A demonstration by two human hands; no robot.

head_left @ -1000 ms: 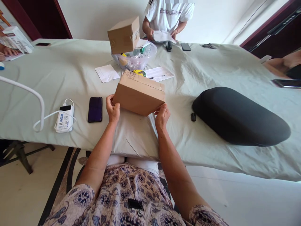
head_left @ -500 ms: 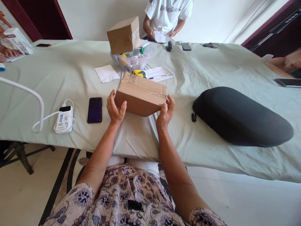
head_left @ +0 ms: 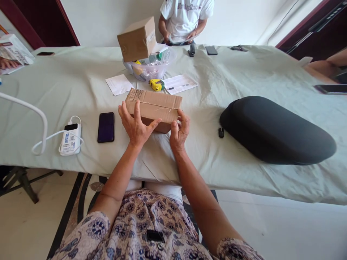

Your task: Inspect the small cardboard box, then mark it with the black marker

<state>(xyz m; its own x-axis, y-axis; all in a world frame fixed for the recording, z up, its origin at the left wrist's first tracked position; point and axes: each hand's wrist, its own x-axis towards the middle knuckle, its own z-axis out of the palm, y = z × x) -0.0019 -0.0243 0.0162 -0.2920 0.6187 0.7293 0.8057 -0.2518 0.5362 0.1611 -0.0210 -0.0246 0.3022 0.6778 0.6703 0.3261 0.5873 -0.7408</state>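
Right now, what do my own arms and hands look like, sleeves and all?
Your left hand and right hand are bare, without gloves, and I can make out no rings or watch. Your forearms are uncovered too. The short sleeves are pale pinkish, printed with dark blue flowers and curling vines, matching your shirt.

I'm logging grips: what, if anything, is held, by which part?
The right hand has thumb and fingers at the right end of the nearer cardboard box; the left hand is spread at its left part. A grip can't be confirmed.
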